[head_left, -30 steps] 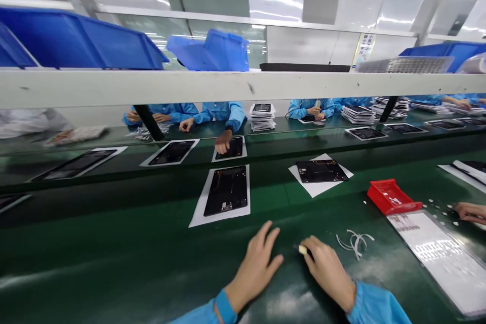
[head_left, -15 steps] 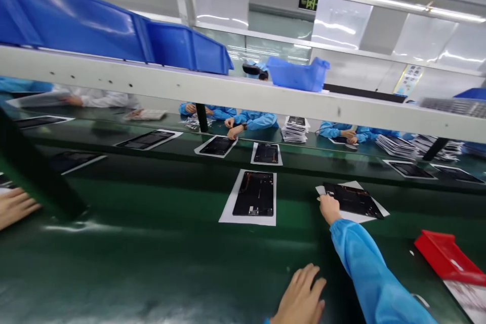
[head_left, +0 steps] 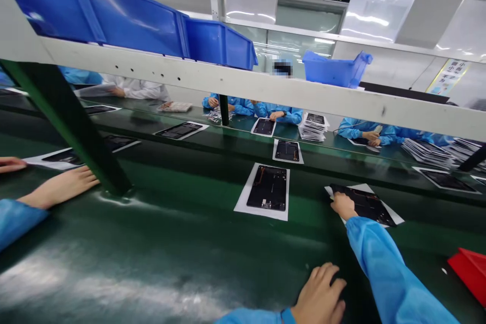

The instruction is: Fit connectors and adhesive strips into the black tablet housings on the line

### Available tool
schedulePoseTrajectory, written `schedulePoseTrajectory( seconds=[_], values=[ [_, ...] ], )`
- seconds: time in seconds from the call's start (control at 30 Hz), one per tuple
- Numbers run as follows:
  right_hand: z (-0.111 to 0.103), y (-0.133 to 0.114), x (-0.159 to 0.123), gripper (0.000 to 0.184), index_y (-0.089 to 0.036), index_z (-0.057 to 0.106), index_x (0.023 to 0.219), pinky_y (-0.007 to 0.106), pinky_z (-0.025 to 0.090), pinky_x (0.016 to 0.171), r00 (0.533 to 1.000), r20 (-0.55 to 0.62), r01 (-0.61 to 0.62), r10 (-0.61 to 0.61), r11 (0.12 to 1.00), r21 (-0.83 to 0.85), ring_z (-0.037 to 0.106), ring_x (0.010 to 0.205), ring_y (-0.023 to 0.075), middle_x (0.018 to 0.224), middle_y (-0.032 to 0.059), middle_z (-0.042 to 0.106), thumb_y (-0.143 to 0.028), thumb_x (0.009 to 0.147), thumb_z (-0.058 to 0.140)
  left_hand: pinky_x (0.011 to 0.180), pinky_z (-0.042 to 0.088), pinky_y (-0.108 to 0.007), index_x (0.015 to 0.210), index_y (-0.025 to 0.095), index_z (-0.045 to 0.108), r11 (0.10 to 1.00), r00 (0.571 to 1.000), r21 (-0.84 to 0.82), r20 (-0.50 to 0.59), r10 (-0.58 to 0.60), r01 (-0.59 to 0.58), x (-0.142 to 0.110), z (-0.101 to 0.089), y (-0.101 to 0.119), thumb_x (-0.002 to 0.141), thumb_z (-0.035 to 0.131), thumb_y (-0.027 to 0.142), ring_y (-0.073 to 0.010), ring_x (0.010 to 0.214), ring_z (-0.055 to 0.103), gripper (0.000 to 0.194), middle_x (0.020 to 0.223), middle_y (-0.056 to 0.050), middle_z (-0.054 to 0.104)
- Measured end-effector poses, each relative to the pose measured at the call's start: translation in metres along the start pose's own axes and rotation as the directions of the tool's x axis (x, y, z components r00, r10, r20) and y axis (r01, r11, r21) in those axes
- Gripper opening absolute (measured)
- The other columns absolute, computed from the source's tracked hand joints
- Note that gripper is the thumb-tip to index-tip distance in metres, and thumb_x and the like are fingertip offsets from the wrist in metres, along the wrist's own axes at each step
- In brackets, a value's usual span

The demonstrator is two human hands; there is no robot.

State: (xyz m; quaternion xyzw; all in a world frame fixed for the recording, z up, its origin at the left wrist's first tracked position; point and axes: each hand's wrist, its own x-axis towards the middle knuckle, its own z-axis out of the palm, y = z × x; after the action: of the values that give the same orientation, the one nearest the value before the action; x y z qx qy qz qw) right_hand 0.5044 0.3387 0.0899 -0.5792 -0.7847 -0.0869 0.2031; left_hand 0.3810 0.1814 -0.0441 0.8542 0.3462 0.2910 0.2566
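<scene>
Black tablet panel (head_left: pixel 364 203) on white paper sheet (head_left: pixel 393 219), lying just ahead of right hand (head_left: pixel 343 206), long axis slanting from upper left to lower right, away from the hand. Right hand nearer, on panel's near-left edge, fingers pressed together; pinch or plain contact: cannot tell. Right arm stretched forward in blue sleeve (head_left: pixel 391 268). Left hand (head_left: pixel 319 296) farther back, low on green desk (head_left: pixel 170 223), fingers loosely curled, grip unclear.

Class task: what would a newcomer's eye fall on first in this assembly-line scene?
The bright blue plastic bins on the shelf at upper left stand out first. Below, black device panels on white sheets line the green belt; the person's right hand touches one at lower right.
</scene>
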Motion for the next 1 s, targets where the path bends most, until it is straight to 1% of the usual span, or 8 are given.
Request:
schedulePoseTrajectory(
  seconds=[0.1,0.23,0.33,0.43,0.67,0.77,0.9,1.0],
  values=[
    [0.006,-0.003,-0.003,0.017,-0.013,0.061,0.092,0.027,0.052,0.065,0.967,0.204,-0.133,0.153,0.985,-0.108,0.06,0.071,0.0123,0.085,0.0019,0.061,-0.03,0.095,0.059,0.109,0.038,-0.043,0.127,0.025,0.05,0.902,0.962,-0.406,-0.153,-0.225,0.147,0.002,-0.013,0.011,0.088,0.05,0.028,-0.0248,0.128,0.045,0.039,0.137,-0.01,0.047],
    [-0.009,-0.026,-0.025,0.017,-0.012,0.062,0.09,0.029,0.049,0.067,0.896,0.39,-0.167,0.214,0.974,-0.152,0.06,0.074,0.0154,0.085,0.0038,0.062,-0.029,0.091,0.062,0.093,0.05,-0.042,0.132,0.02,0.038,0.238,0.724,-0.958,-0.05,-0.688,0.16,0.011,-0.032,0.009,0.092,0.044,0.04,-0.0258,0.118,0.055,0.045,0.136,-0.018,0.047],
    [-0.038,-0.045,-0.068,0.01,-0.013,0.065,0.087,0.028,0.039,0.062,0.87,0.476,-0.106,0.127,0.992,-0.071,0.062,0.077,0.0207,0.083,0.0083,0.064,-0.019,0.081,0.06,0.095,0.049,-0.043,0.135,0.016,0.033,-0.157,0.635,-0.988,0.115,-0.764,-0.01,0.013,-0.051,-0.006,0.095,0.033,0.051,-0.027,0.117,0.057,0.053,0.134,-0.021,0.051],
    [-0.066,-0.059,-0.125,0.009,-0.017,0.067,0.08,0.027,0.033,0.059,0.837,0.547,-0.045,0.023,0.999,0.027,0.062,0.074,0.0201,0.077,0.0055,0.065,-0.017,0.074,0.06,0.094,0.049,-0.043,0.131,0.014,0.043,-0.243,0.648,-0.97,0.176,-0.741,-0.015,0.009,-0.068,-0.02,0.094,0.029,0.059,-0.0277,0.11,0.062,0.061,0.122,-0.019,0.062],
    [-0.074,-0.059,-0.228,0.023,-0.021,0.071,0.093,0.028,0.039,0.073,0.667,0.744,-0.184,-0.022,0.964,0.193,0.063,0.09,0.0259,0.095,0.0084,0.067,-0.015,0.072,0.063,0.088,0.049,-0.031,0.105,0.012,0.066,0.09,0.75,-0.93,0.228,-0.621,0.357,-0.021,-0.079,-0.01,0.072,0.076,0.041,-0.023,0.092,0.066,0.045,0.097,-0.009,0.072],
    [-0.064,-0.042,-0.24,0.013,-0.02,0.071,0.088,0.027,0.04,0.073,0.744,0.669,-0.33,0.0,0.87,0.367,0.062,0.086,0.0238,0.088,0.0064,0.067,-0.024,0.079,0.063,0.081,0.051,-0.031,0.124,0.016,0.054,0.255,0.808,-0.871,0.232,-0.541,0.421,-0.046,-0.076,0.004,0.077,0.069,0.05,-0.02,0.084,0.066,0.06,0.097,-0.007,0.071],
    [-0.043,-0.016,-0.238,0.047,-0.017,0.065,0.078,0.028,0.042,0.066,0.874,0.465,-0.457,0.14,0.564,0.688,0.058,0.069,0.0187,0.069,0.0037,0.062,-0.049,0.098,0.036,0.06,0.05,-0.027,0.147,0.022,0.017,0.459,0.758,-0.653,0.287,-0.586,0.602,-0.086,-0.08,0.019,0.081,0.059,0.057,-0.0163,0.064,0.062,0.085,0.085,-0.003,0.067],
    [-0.027,-0.004,-0.232,0.056,-0.017,0.066,0.085,0.03,0.043,0.077,0.88,0.356,-0.464,0.315,0.409,0.786,0.059,0.082,0.0207,0.084,0.0064,0.065,-0.057,0.098,0.03,0.056,0.045,-0.025,0.15,0.023,0.004,0.705,0.74,-0.249,0.082,-0.668,0.664,-0.105,-0.097,0.029,0.09,0.046,0.05,-0.0156,0.057,0.059,0.078,0.07,0.003,0.061]
  ],
)
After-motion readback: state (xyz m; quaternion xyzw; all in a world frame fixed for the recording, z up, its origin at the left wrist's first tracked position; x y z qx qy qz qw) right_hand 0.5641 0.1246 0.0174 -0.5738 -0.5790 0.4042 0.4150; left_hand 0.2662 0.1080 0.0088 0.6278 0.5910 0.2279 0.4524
